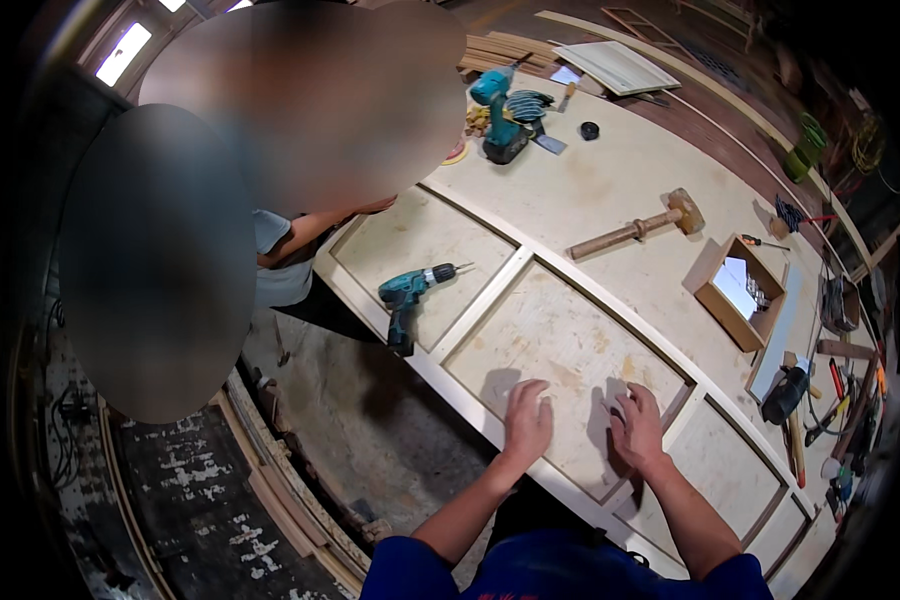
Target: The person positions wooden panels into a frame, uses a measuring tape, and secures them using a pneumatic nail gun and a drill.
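A pale wooden frame (518,262) with crossbars lies flat on the worktable. Over its middle panel my left hand (528,420) hovers near the front rail, fingers loosely bent and nothing seen in them. To its right, my right hand (636,428) is held above the same panel close to a crossbar, its fingers parted and curved. A dark spot by those fingertips may be shadow. On the frame's left part rests a teal cordless drill (402,298) with a bit fitted, beyond my left hand's reach of touch.
A wooden mallet (642,226) lies behind the frame. Farther back stands another teal power driver (498,115). At right are a wooden box (738,292) with metal pieces, a black-headed mallet (788,395) and assorted hand tools. Another person's arm (315,232) reaches the frame's left end.
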Tool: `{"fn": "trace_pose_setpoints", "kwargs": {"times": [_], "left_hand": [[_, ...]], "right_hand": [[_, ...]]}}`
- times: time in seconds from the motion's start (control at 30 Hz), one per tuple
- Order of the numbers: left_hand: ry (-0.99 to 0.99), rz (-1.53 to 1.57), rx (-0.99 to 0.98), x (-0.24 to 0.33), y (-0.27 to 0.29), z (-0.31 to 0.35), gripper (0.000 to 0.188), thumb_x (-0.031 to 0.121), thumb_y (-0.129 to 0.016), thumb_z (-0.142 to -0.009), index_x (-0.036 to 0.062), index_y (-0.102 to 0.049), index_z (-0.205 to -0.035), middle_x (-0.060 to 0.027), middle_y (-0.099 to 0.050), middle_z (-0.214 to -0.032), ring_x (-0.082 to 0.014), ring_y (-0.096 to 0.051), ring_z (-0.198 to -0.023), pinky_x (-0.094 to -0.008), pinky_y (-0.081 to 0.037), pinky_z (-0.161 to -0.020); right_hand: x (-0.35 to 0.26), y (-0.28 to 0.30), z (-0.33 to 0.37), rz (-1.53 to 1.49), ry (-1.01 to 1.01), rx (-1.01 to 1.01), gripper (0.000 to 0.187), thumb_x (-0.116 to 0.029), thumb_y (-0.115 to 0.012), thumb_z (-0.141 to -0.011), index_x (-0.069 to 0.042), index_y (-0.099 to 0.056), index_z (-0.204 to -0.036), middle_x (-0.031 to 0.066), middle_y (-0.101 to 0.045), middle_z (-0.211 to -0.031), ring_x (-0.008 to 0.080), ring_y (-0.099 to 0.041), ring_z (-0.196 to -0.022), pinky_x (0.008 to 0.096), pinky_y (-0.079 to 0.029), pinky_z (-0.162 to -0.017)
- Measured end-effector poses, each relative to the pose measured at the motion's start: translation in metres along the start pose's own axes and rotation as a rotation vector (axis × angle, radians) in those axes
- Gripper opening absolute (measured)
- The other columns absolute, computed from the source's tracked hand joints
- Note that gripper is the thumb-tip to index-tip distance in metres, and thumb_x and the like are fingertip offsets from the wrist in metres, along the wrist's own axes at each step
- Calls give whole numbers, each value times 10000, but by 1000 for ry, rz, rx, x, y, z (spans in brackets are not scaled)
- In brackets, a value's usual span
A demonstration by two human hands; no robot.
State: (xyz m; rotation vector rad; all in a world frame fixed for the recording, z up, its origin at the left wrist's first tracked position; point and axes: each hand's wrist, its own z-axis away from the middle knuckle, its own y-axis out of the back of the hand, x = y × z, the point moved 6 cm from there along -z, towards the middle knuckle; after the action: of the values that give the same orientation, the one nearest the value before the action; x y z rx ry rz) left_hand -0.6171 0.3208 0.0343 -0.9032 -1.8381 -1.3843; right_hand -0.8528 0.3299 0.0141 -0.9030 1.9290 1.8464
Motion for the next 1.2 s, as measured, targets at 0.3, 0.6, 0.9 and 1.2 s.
{"fn": "trace_pose_setpoints", "kwargs": {"times": [0.3,0.6,0.9,1.2], "left_hand": [[192,-117,328,-64,143,36,213,52,-570,-965,10,-610,-1170,-122,-610,-1149,-224,-598,-1038,-346,-496,-912],[450,91,553,-200,246,-44,269,44,-589,-960,-40,-590,-1216,-142,-644,-1177,-236,-619,-1070,-353,-508,-944],[-85,424,-279,3,262,-190,271,-67,-533,-809,-36,-649,-1051,-176,-684,-1021,-267,-670,-957,-346,-536,-894],[-365,1642,-1318,138,250,-160,391,279,-767,-910,-20,-633,-1122,-240,-661,-1153,-398,-636,-1085,-553,-514,-956]], "right_hand": [[-10,-103,-30,311,-124,-95,669,-309,-645,-898,-2,-461,-1463,269,-362,-1553,459,-263,-1478,623,-155,-1223],[-12,-95,-34,383,-138,-23,610,-362,-634,-884,-59,-530,-1403,208,-428,-1502,404,-318,-1462,600,-181,-1226],[-26,-124,-35,396,-617,75,626,-371,-595,-947,-51,-457,-1468,224,-323,-1581,411,-219,-1521,614,-148,-1235],[-36,-145,-53,431,-669,105,650,-401,-561,-961,-49,-431,-1492,228,-288,-1604,404,-168,-1539,622,-111,-1238]]}}
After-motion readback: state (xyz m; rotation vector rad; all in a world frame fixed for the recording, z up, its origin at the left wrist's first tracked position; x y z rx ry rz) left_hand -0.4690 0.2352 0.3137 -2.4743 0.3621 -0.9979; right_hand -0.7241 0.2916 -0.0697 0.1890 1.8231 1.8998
